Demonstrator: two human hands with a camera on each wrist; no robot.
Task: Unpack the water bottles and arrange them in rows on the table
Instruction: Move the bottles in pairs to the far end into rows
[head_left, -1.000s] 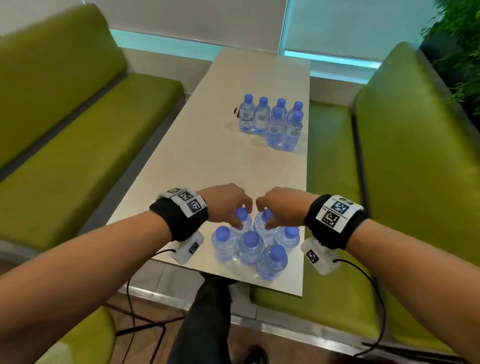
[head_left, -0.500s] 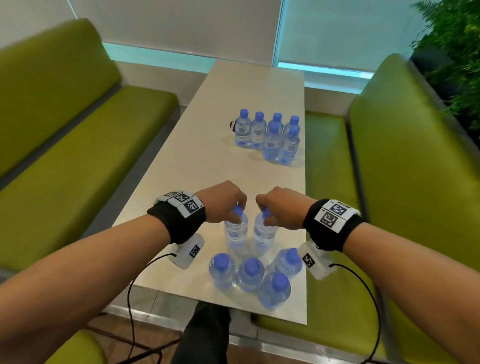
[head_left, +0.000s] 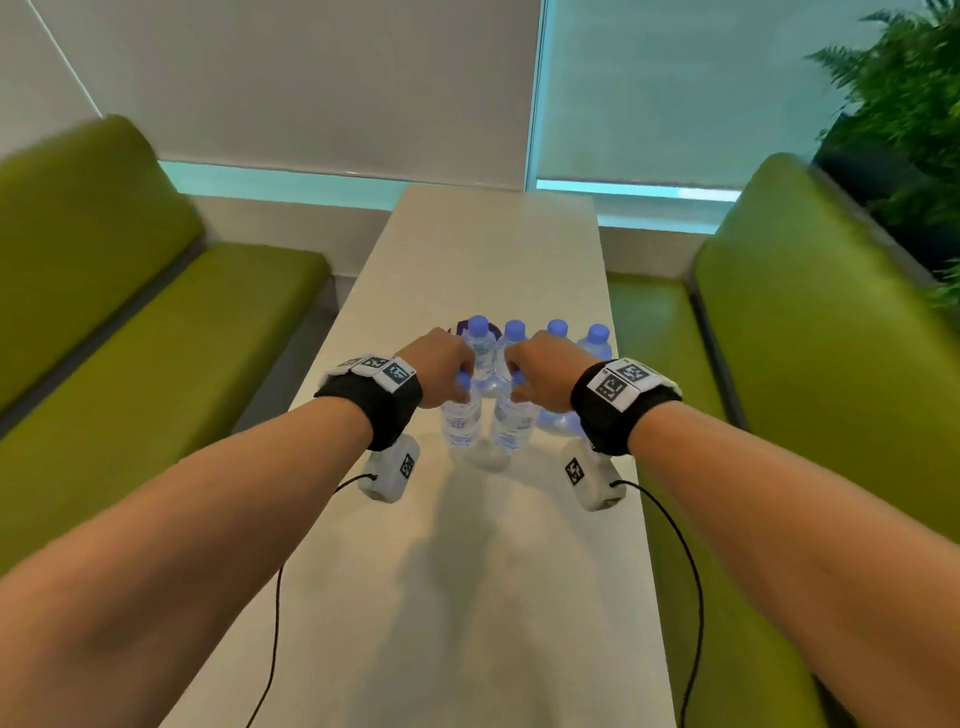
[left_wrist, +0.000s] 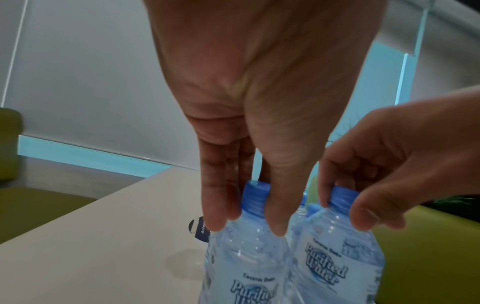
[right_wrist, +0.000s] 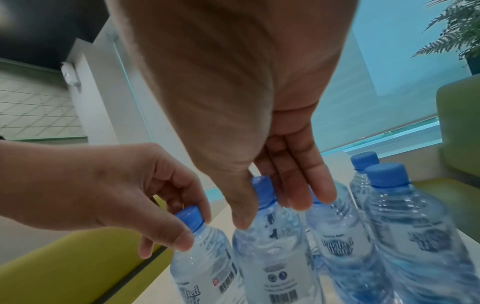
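Observation:
Each hand pinches one small clear water bottle by its blue cap. My left hand holds the left bottle, with fingers and thumb round its cap. My right hand holds the right bottle the same way, fingers round its cap. Both bottles hang upright and side by side, low over the white table, with their shadows just beneath. Right behind them stands a group of several bottles, which are close to my right hand's bottle in the right wrist view.
Green benches flank the table, left and right. A plant stands at the far right. A dark round sticker lies on the table left of the standing bottles. Cables hang from both wrists.
Both hands lifted a bottle out of the near cluster and carried it forward to the far group. The near cluster has dropped out of view.

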